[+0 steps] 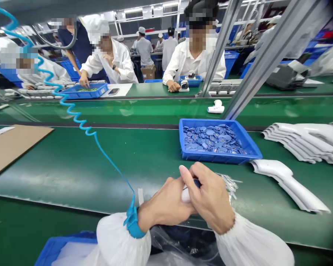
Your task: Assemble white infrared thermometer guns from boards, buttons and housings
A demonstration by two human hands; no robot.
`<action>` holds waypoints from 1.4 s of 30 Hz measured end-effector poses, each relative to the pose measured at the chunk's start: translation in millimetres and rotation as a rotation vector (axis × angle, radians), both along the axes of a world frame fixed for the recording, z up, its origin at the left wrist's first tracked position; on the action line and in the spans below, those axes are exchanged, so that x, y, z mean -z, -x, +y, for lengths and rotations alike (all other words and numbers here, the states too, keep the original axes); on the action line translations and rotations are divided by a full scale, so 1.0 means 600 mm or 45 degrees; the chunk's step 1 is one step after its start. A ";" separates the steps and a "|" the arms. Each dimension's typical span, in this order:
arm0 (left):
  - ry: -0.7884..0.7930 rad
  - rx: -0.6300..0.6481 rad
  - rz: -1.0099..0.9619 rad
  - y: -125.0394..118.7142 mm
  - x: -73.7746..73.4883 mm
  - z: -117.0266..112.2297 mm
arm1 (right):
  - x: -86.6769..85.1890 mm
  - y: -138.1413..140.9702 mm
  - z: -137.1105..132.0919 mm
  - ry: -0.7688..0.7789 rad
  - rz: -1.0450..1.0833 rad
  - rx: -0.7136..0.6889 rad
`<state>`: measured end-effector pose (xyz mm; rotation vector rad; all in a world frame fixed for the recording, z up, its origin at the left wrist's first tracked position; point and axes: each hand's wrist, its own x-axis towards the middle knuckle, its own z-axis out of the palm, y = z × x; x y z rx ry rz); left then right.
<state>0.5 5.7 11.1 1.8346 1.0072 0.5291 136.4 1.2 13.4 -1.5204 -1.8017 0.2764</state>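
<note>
My left hand [165, 203] is wrapped around a white plastic housing [186, 194], of which a small part and a dark blue bit show between my hands. My right hand [212, 195] closes over the same piece from the other side, its thumb raised along the top. The fingers hide most of the piece. A bright blue wrist strap [133, 221] with a coiled cord circles my left wrist. Just beyond my hands stands a blue tray [219, 158] full of blue oval parts [208, 136]. Thin silvery pins or wires [229, 184] lie beside my right hand.
A curved white shell [290, 181] lies to the right, before stacked white shells [302, 138]. Cardboard [13, 147] lies at left. A conveyor [144, 111] carries a white device [216, 107]. A metal post [269, 55] slants up at right. Co-workers [115, 66] sit across.
</note>
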 end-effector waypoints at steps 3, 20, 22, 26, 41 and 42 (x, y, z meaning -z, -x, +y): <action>-0.194 0.076 0.194 -0.008 0.008 -0.007 | 0.011 0.011 0.003 -0.255 -0.115 -0.032; -0.366 0.123 0.225 -0.013 0.013 -0.015 | -0.004 0.005 -0.011 -0.397 -0.248 0.057; -0.391 0.073 0.289 -0.014 0.018 -0.022 | -0.005 0.012 -0.007 -0.446 -0.302 0.011; -0.416 -0.032 0.406 -0.005 0.011 -0.018 | -0.009 0.025 0.009 -0.529 -0.121 0.017; -0.363 -0.164 0.403 -0.003 0.020 -0.015 | -0.007 0.001 0.022 -0.153 -0.061 -0.039; -0.321 -0.173 0.378 0.008 0.013 -0.014 | -0.017 -0.010 0.029 -0.068 -0.055 -0.069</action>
